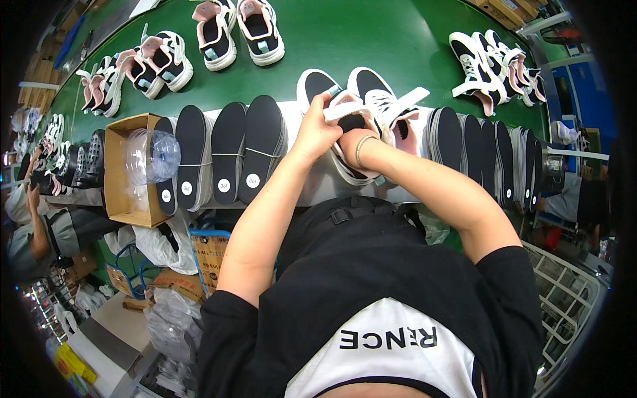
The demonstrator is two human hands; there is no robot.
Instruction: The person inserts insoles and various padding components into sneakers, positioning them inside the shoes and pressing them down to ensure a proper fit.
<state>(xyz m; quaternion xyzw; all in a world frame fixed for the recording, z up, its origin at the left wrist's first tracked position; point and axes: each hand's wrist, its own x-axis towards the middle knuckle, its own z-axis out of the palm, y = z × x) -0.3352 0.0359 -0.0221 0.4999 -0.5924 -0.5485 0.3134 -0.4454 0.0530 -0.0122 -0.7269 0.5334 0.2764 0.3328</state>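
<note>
A black and white sneaker (314,82) with pink lining lies in front of me at the table's near edge. My left hand (318,131) is closed on its upper, by the white strap and opening. My right hand (354,140), below a bracelet on the wrist, reaches into the same sneaker's opening, and its fingers are hidden inside. Right beside it stands the matching sneaker (369,83), its white strap sticking out to the right. Banded stacks of black insoles (263,149) with round white stickers stand left of my hands. More insole stacks (446,138) stand to the right.
A cardboard box (123,174) holding a clear plastic container (152,156) stands left of the insoles. Sneaker pairs (255,33) sit across the green table (371,33), with another group (488,69) at far right. Another person's arm (36,222) shows at far left.
</note>
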